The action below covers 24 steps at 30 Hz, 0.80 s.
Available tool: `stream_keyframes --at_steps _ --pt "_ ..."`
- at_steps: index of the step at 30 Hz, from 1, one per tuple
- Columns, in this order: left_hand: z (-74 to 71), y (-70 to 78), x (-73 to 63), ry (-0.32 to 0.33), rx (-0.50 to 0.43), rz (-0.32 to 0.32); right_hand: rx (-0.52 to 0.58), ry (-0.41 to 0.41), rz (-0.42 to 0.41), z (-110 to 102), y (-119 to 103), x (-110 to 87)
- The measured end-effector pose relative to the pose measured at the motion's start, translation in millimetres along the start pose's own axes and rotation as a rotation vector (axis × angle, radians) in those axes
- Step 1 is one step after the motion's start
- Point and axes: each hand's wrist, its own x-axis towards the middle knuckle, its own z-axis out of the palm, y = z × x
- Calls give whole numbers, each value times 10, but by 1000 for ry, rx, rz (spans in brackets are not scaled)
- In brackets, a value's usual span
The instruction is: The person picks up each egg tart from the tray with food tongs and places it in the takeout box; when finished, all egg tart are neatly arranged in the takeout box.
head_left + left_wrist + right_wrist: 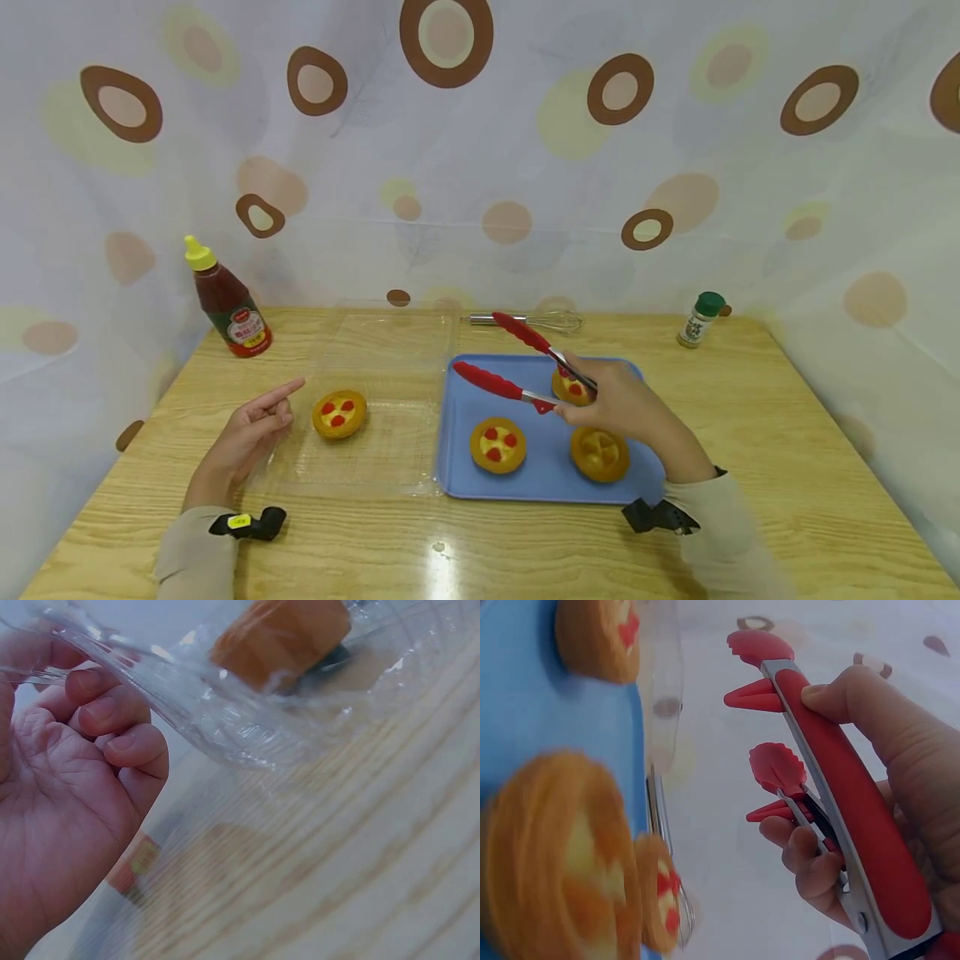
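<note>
While my right grip (pixel 618 400) clamps the red tongs (pixel 495 383), their tips apart, apparently for clearance, my left grip (pixel 251 433) pinches the clear container (pixel 397 446) at its edge, presumably steadying it; one tart (pixel 339 414) sits inside, three more tarts (pixel 498 446) on the blue tray (pixel 543 479) alongside.

Beige sleeves (pixel 197 554), black wrist straps (pixel 662 516)

Left hand (pixel 79 769), fingers curled, holds the rim of a transparent thin-walled plastic container (pixel 240 742). Golden-brown, thick-sided pastry (pixel 281 637) inside. Pale wood-grained table (pixel 360 855) beneath.
</note>
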Motion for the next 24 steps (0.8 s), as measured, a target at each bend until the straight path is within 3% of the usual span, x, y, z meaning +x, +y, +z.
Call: stream_keyframes --at_steps 11,24 --pt "-14 -13 -8 10 0 -5 -195 2 46 -293 435 -260" --pt "-11 -7 -8 12 -5 2 -178 -65 55 -408 698 -417"
